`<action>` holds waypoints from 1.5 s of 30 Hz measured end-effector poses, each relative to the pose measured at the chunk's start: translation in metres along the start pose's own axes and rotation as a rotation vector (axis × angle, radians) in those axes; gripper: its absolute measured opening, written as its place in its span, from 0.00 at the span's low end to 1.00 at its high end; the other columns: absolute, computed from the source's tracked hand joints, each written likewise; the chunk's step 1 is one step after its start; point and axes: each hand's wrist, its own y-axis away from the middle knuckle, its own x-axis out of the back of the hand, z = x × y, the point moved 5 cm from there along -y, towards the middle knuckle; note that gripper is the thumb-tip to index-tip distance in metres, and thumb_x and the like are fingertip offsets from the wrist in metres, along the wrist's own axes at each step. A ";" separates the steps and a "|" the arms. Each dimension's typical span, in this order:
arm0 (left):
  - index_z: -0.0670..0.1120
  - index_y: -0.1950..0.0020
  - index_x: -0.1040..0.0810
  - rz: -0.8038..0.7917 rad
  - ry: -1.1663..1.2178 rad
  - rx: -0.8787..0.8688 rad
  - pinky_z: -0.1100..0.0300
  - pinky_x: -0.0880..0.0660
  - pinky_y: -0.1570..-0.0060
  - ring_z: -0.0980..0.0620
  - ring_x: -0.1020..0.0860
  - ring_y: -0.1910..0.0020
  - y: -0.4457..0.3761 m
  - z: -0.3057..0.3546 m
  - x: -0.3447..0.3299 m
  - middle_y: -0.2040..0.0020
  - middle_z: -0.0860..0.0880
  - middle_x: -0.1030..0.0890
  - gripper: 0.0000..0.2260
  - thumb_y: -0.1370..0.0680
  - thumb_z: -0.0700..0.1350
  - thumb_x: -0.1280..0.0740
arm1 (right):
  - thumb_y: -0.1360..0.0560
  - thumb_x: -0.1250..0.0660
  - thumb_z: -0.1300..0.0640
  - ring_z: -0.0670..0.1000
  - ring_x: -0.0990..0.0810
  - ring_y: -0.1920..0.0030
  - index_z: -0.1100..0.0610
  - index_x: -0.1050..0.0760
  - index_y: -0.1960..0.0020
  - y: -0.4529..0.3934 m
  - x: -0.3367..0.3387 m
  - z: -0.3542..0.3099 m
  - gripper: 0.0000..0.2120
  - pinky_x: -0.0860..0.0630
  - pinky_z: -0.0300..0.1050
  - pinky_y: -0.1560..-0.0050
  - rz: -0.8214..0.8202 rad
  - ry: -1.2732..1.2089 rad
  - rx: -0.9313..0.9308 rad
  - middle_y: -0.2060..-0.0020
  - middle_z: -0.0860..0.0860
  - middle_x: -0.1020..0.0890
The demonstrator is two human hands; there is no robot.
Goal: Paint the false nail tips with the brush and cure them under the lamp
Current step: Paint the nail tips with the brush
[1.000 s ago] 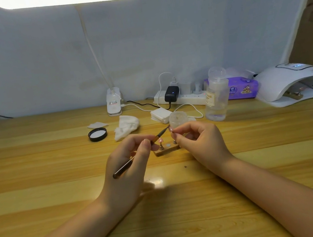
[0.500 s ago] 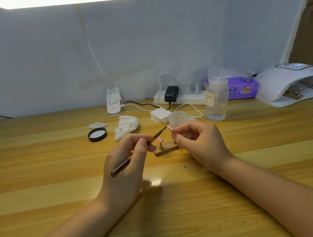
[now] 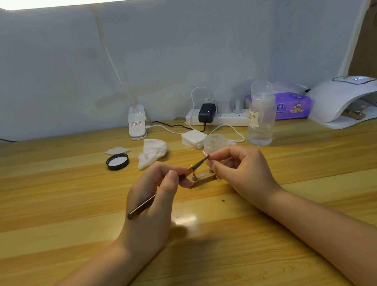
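My left hand [image 3: 153, 201] pinches a thin dark brush [image 3: 143, 205], its bristle end pointing up and right. The bristles touch a small pink nail tip [image 3: 205, 155] that my right hand [image 3: 240, 172] pinches between thumb and fingers. Under both hands a small wooden stand [image 3: 204, 179] with short metal pegs lies on the wooden table [image 3: 49, 205]. A clear gel jar [image 3: 214, 141] stands open just behind my right hand. The white curing lamp [image 3: 352, 100] sits at the far right.
A black jar lid [image 3: 117, 161], a crumpled white wipe [image 3: 152, 152], a pad stack [image 3: 193, 138], a clear bottle [image 3: 260, 115], a power strip [image 3: 217, 116] with cables, a purple tissue pack [image 3: 292, 106] and a clamp lamp base [image 3: 136, 123] line the back.
The brush tip drew back a little to the left, then moved right again onto the nail tip. My right hand stayed nearly still.
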 end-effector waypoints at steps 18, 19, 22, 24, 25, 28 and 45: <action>0.54 0.47 0.21 -0.021 -0.229 -0.056 0.69 0.28 0.53 0.55 0.19 0.50 0.001 0.006 -0.002 0.54 0.58 0.17 0.11 0.23 0.54 0.40 | 0.28 0.27 0.55 0.61 0.21 0.63 0.47 0.18 0.57 -0.001 0.000 0.000 0.03 0.22 0.56 0.58 0.021 0.029 0.006 0.64 0.59 0.17; 0.53 0.46 0.20 -0.022 -0.245 -0.059 0.70 0.29 0.53 0.56 0.20 0.50 -0.001 0.006 -0.002 0.55 0.57 0.17 0.11 0.23 0.54 0.39 | 0.28 0.27 0.55 0.60 0.22 0.63 0.48 0.18 0.57 -0.001 0.000 0.000 0.03 0.22 0.55 0.59 0.023 0.036 0.007 0.64 0.59 0.17; 0.51 0.49 0.19 -0.030 -0.285 -0.078 0.69 0.31 0.53 0.56 0.20 0.53 0.003 0.010 -0.004 0.57 0.55 0.17 0.13 0.24 0.54 0.40 | 0.28 0.27 0.55 0.58 0.21 0.63 0.48 0.18 0.57 -0.001 0.001 0.001 0.03 0.20 0.55 0.58 0.040 0.058 0.010 0.64 0.56 0.16; 0.49 0.53 0.19 -0.041 -0.285 -0.086 0.69 0.31 0.53 0.57 0.21 0.54 0.002 0.012 -0.004 0.59 0.55 0.17 0.13 0.25 0.53 0.40 | 0.28 0.27 0.54 0.57 0.20 0.63 0.47 0.18 0.57 -0.001 0.002 0.001 0.02 0.20 0.55 0.57 0.049 0.062 0.008 0.64 0.55 0.16; 0.48 0.54 0.19 -0.042 -0.299 -0.074 0.68 0.30 0.52 0.57 0.21 0.55 -0.001 0.010 -0.005 0.60 0.55 0.17 0.12 0.25 0.52 0.40 | 0.29 0.27 0.54 0.57 0.20 0.63 0.47 0.18 0.58 -0.001 0.002 0.001 0.02 0.20 0.54 0.57 0.053 0.062 0.005 0.64 0.55 0.16; 0.48 0.60 0.22 -0.115 -0.306 0.187 0.62 0.29 0.43 0.55 0.23 0.59 -0.013 -0.006 -0.008 0.62 0.53 0.20 0.08 0.23 0.47 0.36 | 0.29 0.27 0.53 0.50 0.22 0.67 0.48 0.18 0.58 -0.001 0.003 0.003 0.01 0.22 0.47 0.62 0.057 0.082 0.003 0.64 0.51 0.16; 0.51 0.53 0.20 -0.049 -0.307 -0.069 0.64 0.29 0.51 0.54 0.21 0.53 0.002 0.007 -0.003 0.58 0.55 0.18 0.11 0.25 0.53 0.40 | 0.29 0.26 0.57 0.40 0.25 0.70 0.44 0.20 0.59 0.000 0.004 -0.003 0.08 0.31 0.29 0.67 0.106 0.173 0.081 0.67 0.42 0.19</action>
